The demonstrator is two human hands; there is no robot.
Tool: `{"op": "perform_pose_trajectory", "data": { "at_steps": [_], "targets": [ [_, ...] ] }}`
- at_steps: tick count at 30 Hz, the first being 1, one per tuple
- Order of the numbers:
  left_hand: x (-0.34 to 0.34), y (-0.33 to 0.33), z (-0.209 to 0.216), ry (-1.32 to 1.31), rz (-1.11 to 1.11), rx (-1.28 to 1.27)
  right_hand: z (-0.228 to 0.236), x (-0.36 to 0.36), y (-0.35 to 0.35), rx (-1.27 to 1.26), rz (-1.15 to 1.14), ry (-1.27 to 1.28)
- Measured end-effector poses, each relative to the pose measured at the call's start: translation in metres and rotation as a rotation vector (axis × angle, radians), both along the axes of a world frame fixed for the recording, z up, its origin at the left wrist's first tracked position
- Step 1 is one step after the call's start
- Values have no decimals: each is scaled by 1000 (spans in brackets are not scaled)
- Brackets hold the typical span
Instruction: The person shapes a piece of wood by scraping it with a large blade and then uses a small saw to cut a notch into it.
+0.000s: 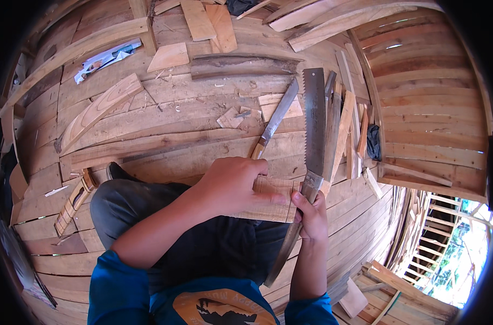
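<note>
A small flat wood block (273, 200) is held above my lap. My left hand (238, 187) is closed on it from the left, thumb along its face. A thin dark line runs across the block close to its right end. My right hand (311, 214) wraps the handle of a pull saw (314, 124), its thumb against the block's right end. The toothed blade points away from me, teeth to the left, and stands beyond the block. A long knife (279, 116) lies on the plank floor just past my left hand, its handle end partly hidden.
Offcuts and shavings lie on the floor (176, 124), with a curved wood piece (100, 114) at left. A wooden sheath (73, 206) rests by my left knee. Long strips (344, 124) lie right of the saw, near a slatted wood panel (430, 108). Bright slatted opening at lower right.
</note>
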State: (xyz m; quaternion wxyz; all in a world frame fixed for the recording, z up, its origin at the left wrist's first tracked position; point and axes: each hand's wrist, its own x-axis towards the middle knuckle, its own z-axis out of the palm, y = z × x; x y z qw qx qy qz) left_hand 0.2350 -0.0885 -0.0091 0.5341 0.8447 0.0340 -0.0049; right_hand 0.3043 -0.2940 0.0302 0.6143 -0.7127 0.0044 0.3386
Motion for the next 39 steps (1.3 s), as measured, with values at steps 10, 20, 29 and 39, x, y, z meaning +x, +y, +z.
{"op": "perform_pose_trajectory", "data": {
  "at_steps": [10,20,29,39],
  "targets": [
    [-17,7,24,-220,-73,245,18,-10,-8,-52,56,-156],
    [-21,-7,18,-511,73,441,32,-26,-1,18,-24,-304],
    [-24,-13,20,-595,69,423,39,-33,0,53,-46,-352],
    [-22,-17,14,-266,-170,41,39,-39,-25,-170,-114,-402]
  ]
}}
